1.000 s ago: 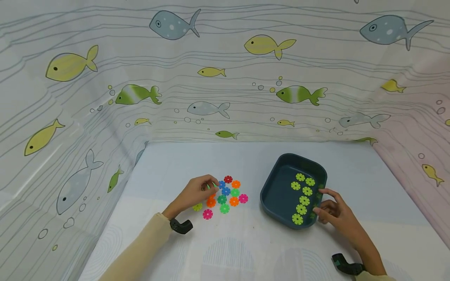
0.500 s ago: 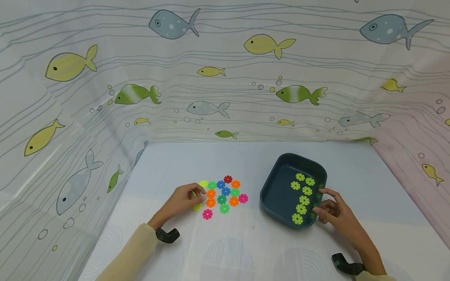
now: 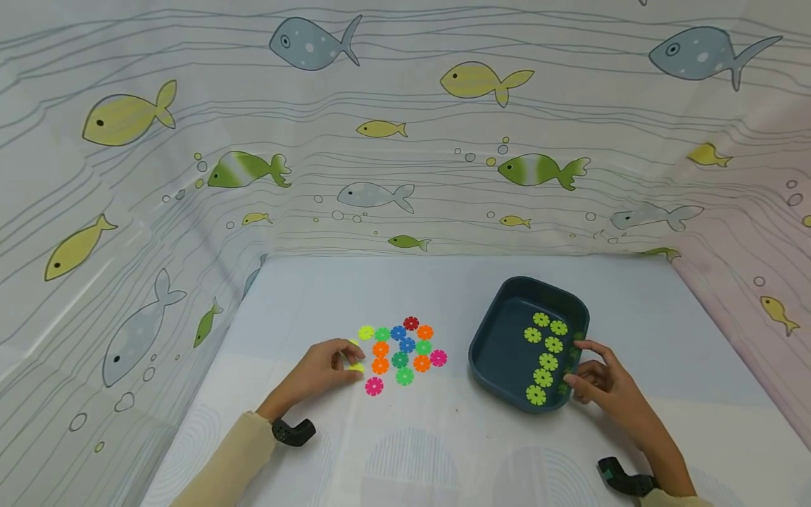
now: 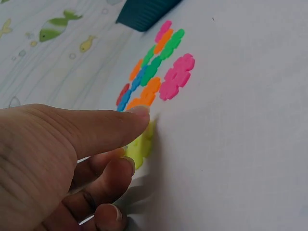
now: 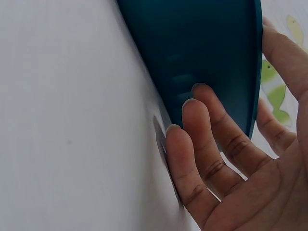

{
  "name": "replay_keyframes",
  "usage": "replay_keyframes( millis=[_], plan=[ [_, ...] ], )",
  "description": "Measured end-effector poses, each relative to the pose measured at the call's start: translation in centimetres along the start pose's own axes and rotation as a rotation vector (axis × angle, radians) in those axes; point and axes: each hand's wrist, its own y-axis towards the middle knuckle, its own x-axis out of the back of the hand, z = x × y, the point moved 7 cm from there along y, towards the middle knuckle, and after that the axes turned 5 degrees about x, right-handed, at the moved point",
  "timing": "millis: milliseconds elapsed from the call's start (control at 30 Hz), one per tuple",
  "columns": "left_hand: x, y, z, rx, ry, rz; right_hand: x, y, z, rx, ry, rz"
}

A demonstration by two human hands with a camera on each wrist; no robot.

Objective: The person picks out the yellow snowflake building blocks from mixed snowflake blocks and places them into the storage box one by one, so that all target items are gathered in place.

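Observation:
At the left edge of a spread of colourful notched plastic discs (image 3: 400, 360), my left hand (image 3: 323, 371) reaches down to a yellow disc (image 3: 357, 367). Its thumb and fingers are parted around that disc, which shows between them in the left wrist view (image 4: 139, 150); I cannot tell whether they touch it. On the right stands a dark blue tray (image 3: 500, 352), with several yellow-green discs (image 3: 548, 362) lying inside. My right hand (image 3: 602, 384) holds the tray's right wall, thumb and index finger at the rim, other fingers against the outside (image 5: 207, 130).
Orange, green, blue, red and pink discs lie flat between the left hand and the tray, among them a pink disc (image 3: 374, 386) nearest the front. A fish-patterned cloth (image 3: 443, 176) forms the walls behind and at the sides of the white table (image 3: 437, 451).
My left hand has drawn back leftward and toward me from over the discs' upper left part, uncovering yellow, green and orange ones. My right hand and the tray have stayed put.

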Motion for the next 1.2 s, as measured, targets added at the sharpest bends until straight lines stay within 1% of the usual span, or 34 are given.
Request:
replay_keyframes(
  millis=[167, 400, 633, 767, 1033, 1200],
  plan=[
    [-0.03, -0.23, -0.03, -0.002, 0.025, -0.007, -0.02, -0.01, 0.02, -0.003, 0.002, -0.001],
    [-0.15, -0.31, 0.43, 0.029, 0.048, 0.005, -0.03, -0.01, -0.10, -0.010, 0.010, -0.002],
    [0.31, -0.27, 0.72, 0.042, 0.055, -0.025, 0.08, -0.01, -0.23, -0.012, 0.006, -0.003],
    [0.40, -0.05, 0.64, 0.037, 0.067, -0.023, 0.17, -0.01, -0.35, -0.026, 0.005, -0.008],
    [0.67, 0.01, 0.08, 0.029, 0.058, -0.007, 0.15, 0.03, -0.41, -0.042, 0.013, -0.009],
    [0.79, -0.10, 0.38, 0.044, 0.036, 0.001, 0.03, 0.06, -0.30, -0.028, 0.004, -0.007]
  ],
)
